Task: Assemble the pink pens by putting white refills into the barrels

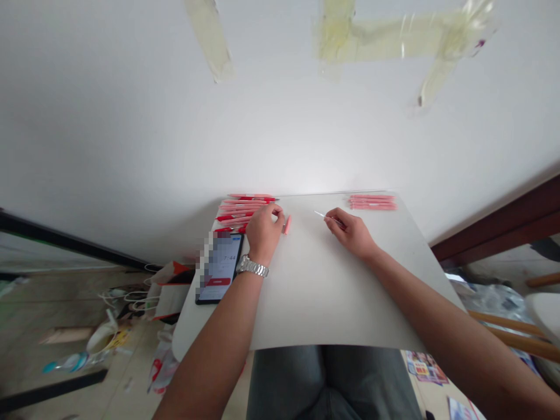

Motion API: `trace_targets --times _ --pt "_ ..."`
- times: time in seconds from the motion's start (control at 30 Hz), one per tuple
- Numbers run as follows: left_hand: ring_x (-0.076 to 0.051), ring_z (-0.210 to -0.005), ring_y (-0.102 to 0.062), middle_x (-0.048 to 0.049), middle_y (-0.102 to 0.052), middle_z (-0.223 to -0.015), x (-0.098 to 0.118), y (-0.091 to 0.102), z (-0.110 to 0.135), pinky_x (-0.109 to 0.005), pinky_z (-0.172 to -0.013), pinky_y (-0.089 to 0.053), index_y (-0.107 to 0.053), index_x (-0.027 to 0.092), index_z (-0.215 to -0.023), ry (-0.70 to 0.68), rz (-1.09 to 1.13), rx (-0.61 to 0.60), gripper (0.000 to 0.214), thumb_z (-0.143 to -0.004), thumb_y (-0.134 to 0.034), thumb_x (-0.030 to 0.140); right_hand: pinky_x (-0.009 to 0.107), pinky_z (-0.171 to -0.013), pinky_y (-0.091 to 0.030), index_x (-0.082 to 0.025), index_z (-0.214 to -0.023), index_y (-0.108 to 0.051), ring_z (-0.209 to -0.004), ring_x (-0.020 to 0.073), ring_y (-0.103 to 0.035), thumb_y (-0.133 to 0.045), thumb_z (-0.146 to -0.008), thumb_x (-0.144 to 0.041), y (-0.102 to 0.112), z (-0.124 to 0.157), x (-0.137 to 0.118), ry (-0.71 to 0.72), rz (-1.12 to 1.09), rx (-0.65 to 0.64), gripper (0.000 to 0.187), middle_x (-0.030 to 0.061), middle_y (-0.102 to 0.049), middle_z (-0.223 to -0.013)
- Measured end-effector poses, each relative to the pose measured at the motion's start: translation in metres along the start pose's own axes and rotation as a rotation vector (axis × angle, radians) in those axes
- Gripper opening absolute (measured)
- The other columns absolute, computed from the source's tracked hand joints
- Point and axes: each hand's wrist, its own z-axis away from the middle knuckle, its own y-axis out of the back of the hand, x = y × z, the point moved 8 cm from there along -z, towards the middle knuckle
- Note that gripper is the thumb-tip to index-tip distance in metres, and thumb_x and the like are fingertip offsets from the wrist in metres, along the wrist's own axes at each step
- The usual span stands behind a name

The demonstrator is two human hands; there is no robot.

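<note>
My right hand [352, 232] pinches a thin, whitish stick like a pen refill [319, 214], its tip pointing to the left above the table. My left hand [264, 232], with a metal watch on the wrist, is closed with thumb and fingertips together. Whatever lies between those fingertips, if anything, I cannot make out. Just right of it a short pink pen piece [287, 225] rests on the table. Behind and left of that hand lie several pink and red pens [245, 206] in a loose row, partly covered by the hand.
At the table's [332, 297] far right edge lies a neat stack of pink pens [373, 202]. A phone [221, 268] with a lit screen sits at the left, beside my left wrist. The wall [297, 128] closes off the back. Bags and a bottle [65, 364] are on the floor.
</note>
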Motion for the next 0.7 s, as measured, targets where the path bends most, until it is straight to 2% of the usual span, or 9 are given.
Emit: trace_targets --times 0.17,0.37,0.47,0.6,0.7 --pt "-0.017 -0.075 -0.061 -0.0021 -0.074 -0.095 0.002 0.002 -0.002 -0.031 -0.073 -0.045 -0.07 0.023 -0.094 -0.023 0.213 0.072 0.007 -0.095 -0.063 0.023 0.027 -0.062 -0.036 -0.023 -0.098 -0.064 -0.061 0.0129 -0.045 -0.052 -0.103 -0.048 0.0 0.0 0.0 0.006 -0.004 0.003 0.029 -0.0026 -0.057 -0.07" --pt "-0.016 -0.083 -0.065 -0.0035 -0.072 -0.094 0.014 -0.013 0.001 -0.029 -0.079 -0.053 -0.069 0.021 -0.098 -0.063 0.634 0.017 0.012 -0.097 -0.066 0.032 0.027 -0.062 -0.036 -0.023 -0.098 -0.063 -0.06 0.0128 -0.043 -0.052 -0.103 -0.048 -0.001 -0.001 0.0 0.004 -0.018 -0.002 0.028 -0.0037 -0.053 -0.068" --pt "-0.017 -0.096 -0.069 -0.0062 -0.072 -0.103 0.022 -0.025 0.006 -0.029 -0.085 -0.056 -0.069 0.021 -0.104 -0.013 0.856 -0.069 0.019 -0.096 -0.07 0.037 0.027 -0.061 -0.035 -0.023 -0.097 -0.063 -0.06 0.0127 -0.042 -0.052 -0.103 -0.047 0.0 -0.001 0.0 0.008 -0.028 0.017 0.027 -0.0042 -0.051 -0.067" --pt "-0.016 -0.09 -0.069 -0.0059 -0.07 -0.1 0.033 -0.039 0.016 -0.028 -0.082 -0.058 -0.069 0.019 -0.107 0.092 1.023 -0.206 0.025 -0.093 -0.074 0.04 0.027 -0.061 -0.036 -0.023 -0.098 -0.062 -0.06 0.0127 -0.041 -0.052 -0.103 -0.046 0.002 0.0 -0.001 0.02 -0.056 0.023 0.026 -0.004 -0.05 -0.069" --pt "-0.014 -0.088 -0.069 -0.0049 -0.069 -0.099 0.042 -0.044 0.022 -0.029 -0.084 -0.059 -0.07 0.019 -0.108 0.107 1.09 -0.286 0.027 -0.092 -0.076 0.04 0.027 -0.061 -0.036 -0.022 -0.099 -0.063 -0.061 0.0127 -0.042 -0.053 -0.104 -0.046 0.001 0.001 -0.005 0.041 -0.088 0.005 0.026 -0.0035 -0.052 -0.07"
